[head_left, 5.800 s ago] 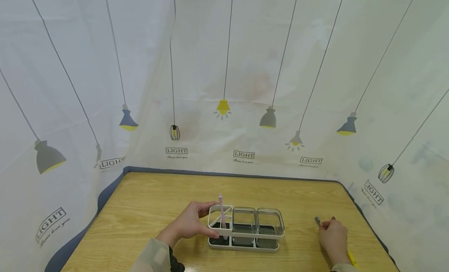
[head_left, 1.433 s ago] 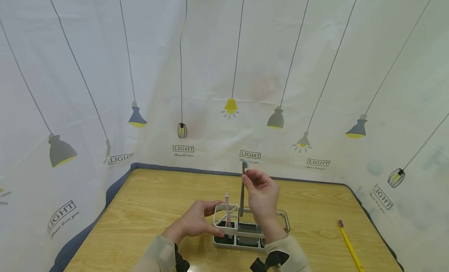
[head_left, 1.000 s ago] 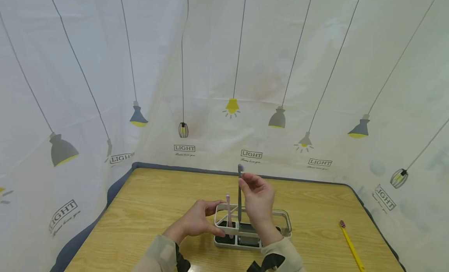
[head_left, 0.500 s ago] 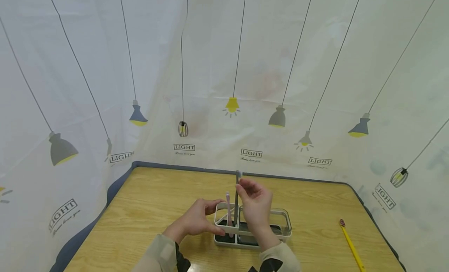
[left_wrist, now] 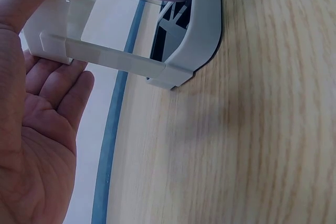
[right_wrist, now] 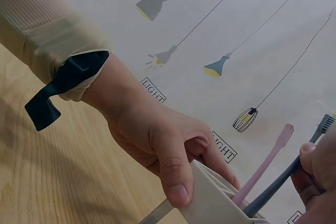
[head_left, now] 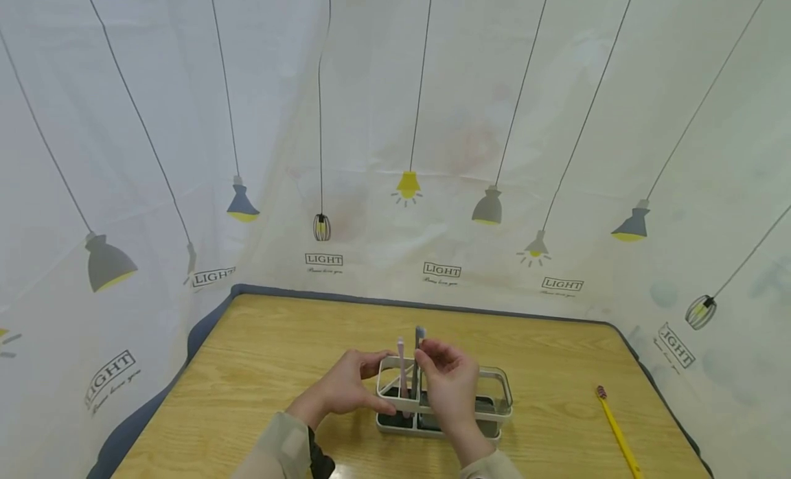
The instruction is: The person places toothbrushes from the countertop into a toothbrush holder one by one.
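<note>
On a pale wooden worktop, the left hand grips the left end of a white three-compartment plastic organiser, thumb curled over its near rim, while the right hand pinches a slate-grey toothbrush standing in the organiser's left section beside a pink toothbrush. The right wrist view alone shows both brushes leaning side by side; only the head view takes in a yellow toothbrush lying well apart at right.
</note>
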`<state>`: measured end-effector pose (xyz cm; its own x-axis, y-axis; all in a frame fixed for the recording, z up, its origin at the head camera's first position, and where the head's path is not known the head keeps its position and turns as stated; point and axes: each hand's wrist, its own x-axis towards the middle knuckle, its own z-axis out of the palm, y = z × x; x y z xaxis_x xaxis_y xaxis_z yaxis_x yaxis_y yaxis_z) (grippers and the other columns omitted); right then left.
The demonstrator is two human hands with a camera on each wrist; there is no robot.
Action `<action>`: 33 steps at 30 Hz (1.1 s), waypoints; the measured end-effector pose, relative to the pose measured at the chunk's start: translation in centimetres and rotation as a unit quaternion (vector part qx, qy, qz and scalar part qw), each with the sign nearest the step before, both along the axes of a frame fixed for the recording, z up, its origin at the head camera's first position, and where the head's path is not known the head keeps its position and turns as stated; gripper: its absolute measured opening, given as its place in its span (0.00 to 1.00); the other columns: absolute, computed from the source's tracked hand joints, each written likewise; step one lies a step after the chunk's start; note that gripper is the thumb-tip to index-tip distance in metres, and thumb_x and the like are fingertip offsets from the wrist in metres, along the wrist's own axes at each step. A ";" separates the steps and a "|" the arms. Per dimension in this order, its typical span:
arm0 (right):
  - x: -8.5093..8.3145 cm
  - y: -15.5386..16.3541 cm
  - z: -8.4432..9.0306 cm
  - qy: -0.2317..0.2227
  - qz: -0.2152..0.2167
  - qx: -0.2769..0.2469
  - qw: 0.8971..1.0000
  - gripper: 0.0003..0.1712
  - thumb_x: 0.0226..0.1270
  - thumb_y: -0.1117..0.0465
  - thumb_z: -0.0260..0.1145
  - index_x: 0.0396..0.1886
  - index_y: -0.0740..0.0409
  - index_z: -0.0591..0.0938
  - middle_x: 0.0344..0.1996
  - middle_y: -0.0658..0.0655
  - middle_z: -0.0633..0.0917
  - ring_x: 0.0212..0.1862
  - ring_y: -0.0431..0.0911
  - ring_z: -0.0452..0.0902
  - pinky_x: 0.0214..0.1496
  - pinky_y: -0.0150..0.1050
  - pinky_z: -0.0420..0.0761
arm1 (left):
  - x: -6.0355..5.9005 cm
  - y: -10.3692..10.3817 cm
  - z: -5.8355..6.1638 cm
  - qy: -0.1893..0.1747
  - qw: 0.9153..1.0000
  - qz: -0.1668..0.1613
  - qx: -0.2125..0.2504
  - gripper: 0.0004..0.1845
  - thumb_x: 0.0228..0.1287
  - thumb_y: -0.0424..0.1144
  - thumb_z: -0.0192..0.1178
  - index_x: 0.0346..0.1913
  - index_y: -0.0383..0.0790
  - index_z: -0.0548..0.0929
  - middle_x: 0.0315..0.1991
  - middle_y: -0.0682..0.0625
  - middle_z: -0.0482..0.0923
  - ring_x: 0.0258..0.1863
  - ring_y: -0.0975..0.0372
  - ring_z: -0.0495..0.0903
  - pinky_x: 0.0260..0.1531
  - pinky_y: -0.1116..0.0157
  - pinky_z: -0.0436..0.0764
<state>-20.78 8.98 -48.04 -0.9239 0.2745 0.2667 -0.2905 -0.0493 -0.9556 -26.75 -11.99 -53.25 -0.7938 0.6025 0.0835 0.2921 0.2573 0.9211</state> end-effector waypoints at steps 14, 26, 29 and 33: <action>0.6 0.1 -0.4 -0.019 -0.022 0.034 0.999 0.06 0.61 0.78 0.76 0.36 0.69 0.88 0.34 0.61 0.89 0.39 0.49 0.88 0.43 0.31 0.87 | 0.0 0.0 0.0 0.000 1.000 -0.004 -0.003 0.49 0.50 0.46 0.86 0.76 0.46 0.75 0.71 0.51 0.76 0.71 0.52 0.75 0.70 0.54 0.73; 0.8 -0.2 -0.8 -0.006 -0.037 0.046 0.998 0.07 0.59 0.81 0.75 0.34 0.71 0.87 0.32 0.61 0.88 0.37 0.48 0.87 0.40 0.30 0.87 | 0.0 0.1 0.1 0.000 1.000 -0.002 0.000 0.48 0.50 0.45 0.87 0.76 0.47 0.76 0.71 0.51 0.76 0.71 0.51 0.75 0.70 0.54 0.73; 0.9 -0.3 -0.9 -0.014 -0.040 0.057 0.997 0.08 0.60 0.81 0.75 0.35 0.70 0.87 0.33 0.60 0.88 0.37 0.48 0.87 0.40 0.30 0.87 | 0.1 0.1 0.2 0.004 1.000 -0.003 0.000 0.49 0.49 0.45 0.87 0.76 0.46 0.76 0.71 0.50 0.77 0.71 0.50 0.75 0.71 0.53 0.73; 1.0 -0.3 -0.9 -0.023 -0.043 0.060 0.997 0.08 0.59 0.82 0.75 0.35 0.70 0.87 0.33 0.60 0.87 0.38 0.49 0.87 0.40 0.31 0.87 | 0.2 0.1 0.2 0.007 1.000 -0.003 -0.002 0.48 0.49 0.45 0.87 0.76 0.47 0.77 0.71 0.50 0.77 0.71 0.49 0.75 0.71 0.51 0.73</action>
<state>-19.78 8.64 -48.94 -0.9104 0.3217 0.2602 -0.2445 0.0892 -0.9656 -26.57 -11.93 -53.01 -0.7888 0.6078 0.0910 0.3057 0.2596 0.9161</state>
